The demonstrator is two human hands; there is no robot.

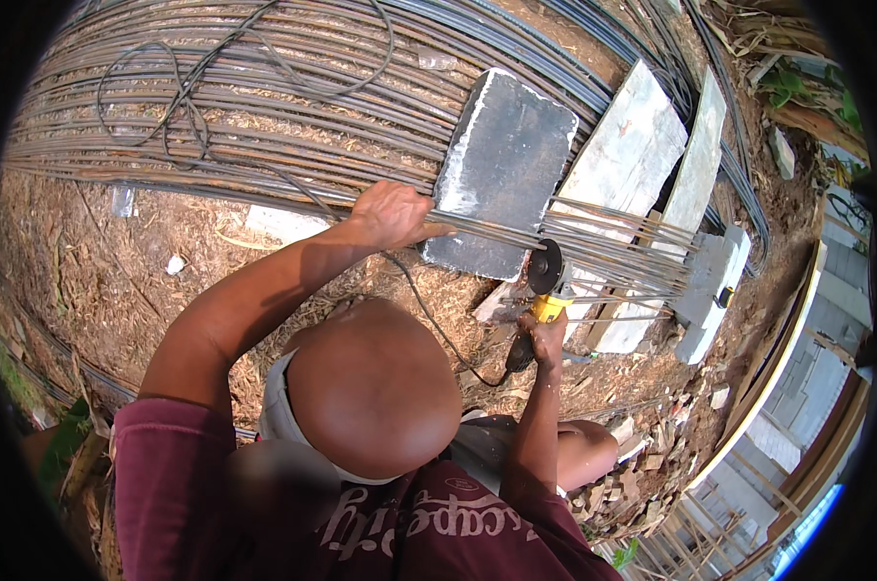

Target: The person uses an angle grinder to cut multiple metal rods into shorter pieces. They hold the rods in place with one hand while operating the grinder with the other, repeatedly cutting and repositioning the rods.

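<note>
My left hand (392, 214) is closed around a few thin steel rods (492, 230) that run over a dark block (508, 160) with whitish edges. In my right hand (545, 339) is a yellow angle grinder (553, 306), gripped by its body. Its dark disc (545, 266) stands upright at the rods, just past the block's right edge; whether it touches them I cannot tell. Right of the disc, a bundle of shorter rods (632, 266) lies across pale boards (632, 136) and reaches a grey block (700, 286).
Long steel bars (264, 97) spread over the ground at the far left, with a loose black cable (182, 92) looped on top. The grinder's cord (419, 300) curves past my bent knee (375, 387). Rubble (642, 484) and a pale-edged wooden structure (777, 387) lie to the right.
</note>
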